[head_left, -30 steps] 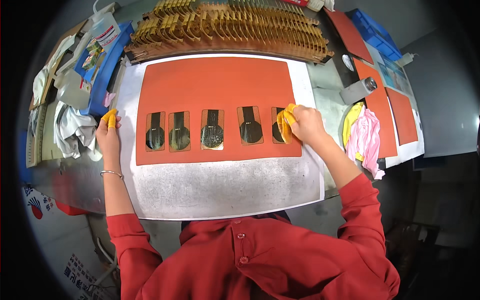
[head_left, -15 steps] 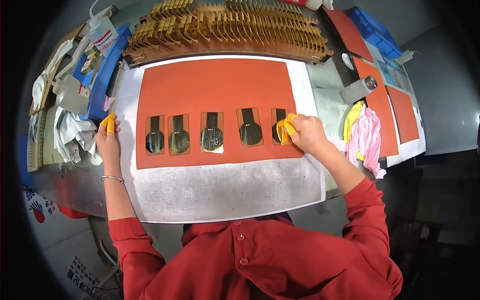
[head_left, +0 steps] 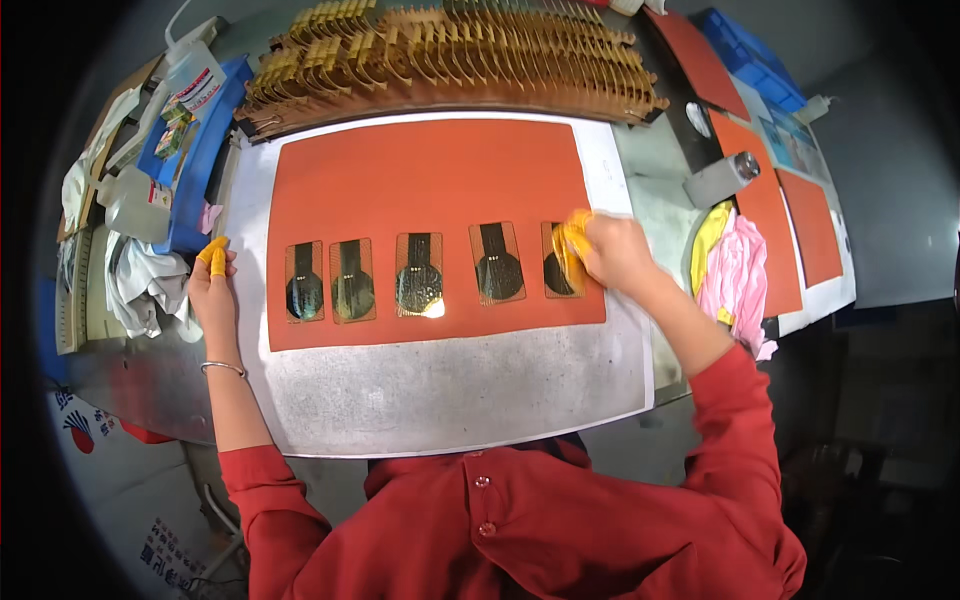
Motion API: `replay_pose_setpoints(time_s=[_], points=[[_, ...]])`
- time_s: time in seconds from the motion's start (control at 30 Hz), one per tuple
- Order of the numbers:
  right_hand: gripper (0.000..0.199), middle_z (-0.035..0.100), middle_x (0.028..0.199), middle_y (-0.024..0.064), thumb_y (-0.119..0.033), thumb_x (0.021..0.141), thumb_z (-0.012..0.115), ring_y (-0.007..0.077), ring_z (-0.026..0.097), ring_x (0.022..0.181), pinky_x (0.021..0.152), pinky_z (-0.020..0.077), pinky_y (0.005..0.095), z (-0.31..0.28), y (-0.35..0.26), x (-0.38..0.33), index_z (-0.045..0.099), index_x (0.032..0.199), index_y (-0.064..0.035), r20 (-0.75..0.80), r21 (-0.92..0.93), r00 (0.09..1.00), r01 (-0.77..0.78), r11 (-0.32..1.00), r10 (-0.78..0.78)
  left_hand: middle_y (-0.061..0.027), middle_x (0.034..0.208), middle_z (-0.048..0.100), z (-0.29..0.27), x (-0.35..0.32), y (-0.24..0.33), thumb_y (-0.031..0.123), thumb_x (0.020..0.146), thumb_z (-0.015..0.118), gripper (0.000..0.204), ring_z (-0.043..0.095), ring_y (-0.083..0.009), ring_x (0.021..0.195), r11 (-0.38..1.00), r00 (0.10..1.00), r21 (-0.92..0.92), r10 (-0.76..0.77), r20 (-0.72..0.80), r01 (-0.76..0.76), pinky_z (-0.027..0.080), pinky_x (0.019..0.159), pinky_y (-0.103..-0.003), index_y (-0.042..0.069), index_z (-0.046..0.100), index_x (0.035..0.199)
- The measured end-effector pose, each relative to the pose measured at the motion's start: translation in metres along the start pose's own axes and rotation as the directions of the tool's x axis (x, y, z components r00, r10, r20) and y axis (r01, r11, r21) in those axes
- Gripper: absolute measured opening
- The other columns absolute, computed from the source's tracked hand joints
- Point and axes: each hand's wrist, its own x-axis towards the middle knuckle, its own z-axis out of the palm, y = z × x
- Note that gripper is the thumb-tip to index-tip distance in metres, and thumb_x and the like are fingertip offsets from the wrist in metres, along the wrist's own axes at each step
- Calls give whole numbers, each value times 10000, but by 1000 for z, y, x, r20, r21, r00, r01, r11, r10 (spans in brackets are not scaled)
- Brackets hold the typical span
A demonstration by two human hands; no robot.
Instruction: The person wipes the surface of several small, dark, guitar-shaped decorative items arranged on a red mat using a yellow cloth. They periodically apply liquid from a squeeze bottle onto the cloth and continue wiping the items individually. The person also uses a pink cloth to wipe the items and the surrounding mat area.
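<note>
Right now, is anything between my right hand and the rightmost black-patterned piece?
Only the yellow material at the fingers of your right hand, covering part of the rightmost black-patterned piece in this view; nothing else visible stands between.

Bright centre, dark rim, glare on middle card (head_left: 419,275)

Orange mat (head_left: 430,180): far half open, low pass possible side to side. Near half partly taken: five dark cards (head_left: 418,270) in a row; gap between two leftmost very narrow, widest between third and fourth. Mat's right edge obstructed by right hand (head_left: 612,250), over part of last card. Beyond mat: rack (head_left: 450,80) of gold strips, a wall. Left of mat: left hand (head_left: 212,285), then blue tray (head_left: 188,205). Right: bottle (head_left: 720,182), pink cloth (head_left: 735,275). Nearer side: open grey band.
</note>
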Motion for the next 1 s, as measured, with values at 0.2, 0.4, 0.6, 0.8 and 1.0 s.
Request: replay_pose_setpoints(time_s=[0.2, 0.4, 0.6, 0.8, 1.0], points=[[172, 598, 709, 161, -189, 806, 589, 353, 580, 652, 591, 459, 418, -4, -1, 30, 597, 749, -26, 46, 27, 999, -28, 999, 27, -51, 878, 587, -8, -1, -3, 17, 892, 425, 255, 486, -79, 718, 1000, 1000, -11, 18, 10, -18, 408, 692, -192, -45, 562, 1097], [180, 596, 693, 164, -197, 796, 605, 352, 583, 652, 583, 462, 407, -4, 1, 31, 613, 763, -21, 60, 57, 997, -42, 997, 38, -46, 880, 587, -4, 1, -4, 20, 893, 427, 256, 483, -78, 722, 999, 1000, 31, 20, 6, -20, 404, 700, -187, -39, 565, 1099], [82, 568, 653, 126, -146, 753, 609, 316, 569, 594, 539, 464, 400, 0, -17, -20, 594, 743, -66, 126, 124, 949, 274, 954, -289, -27, 875, 591, -4, 0, -4, 31, 900, 426, 255, 477, -69, 714, 1000, 1000, -13, 15, -1, -15, 402, 678, -186, -26, 570, 1102], [111, 579, 687, 146, -150, 757, 595, 341, 567, 619, 554, 456, 413, -4, 5, 17, 588, 737, -41, 59, 43, 988, 142, 989, -145, -28, 872, 593, -3, -2, -4, 29, 895, 434, 250, 476, -66, 710, 1000, 1000, 5, 7, -11, -7, 398, 665, -184, -37, 566, 1097], [65, 589, 672, 74, -141, 744, 624, 261, 589, 597, 532, 473, 370, -7, -23, -19, 603, 775, -88, 187, 147, 878, 418, 897, -440, -33, 850, 593, -5, -1, -6, 40, 902, 445, 238, 477, -67, 685, 1000, 999, 2, -7, -42, 7, 399, 651, -184, -37, 572, 1088]])
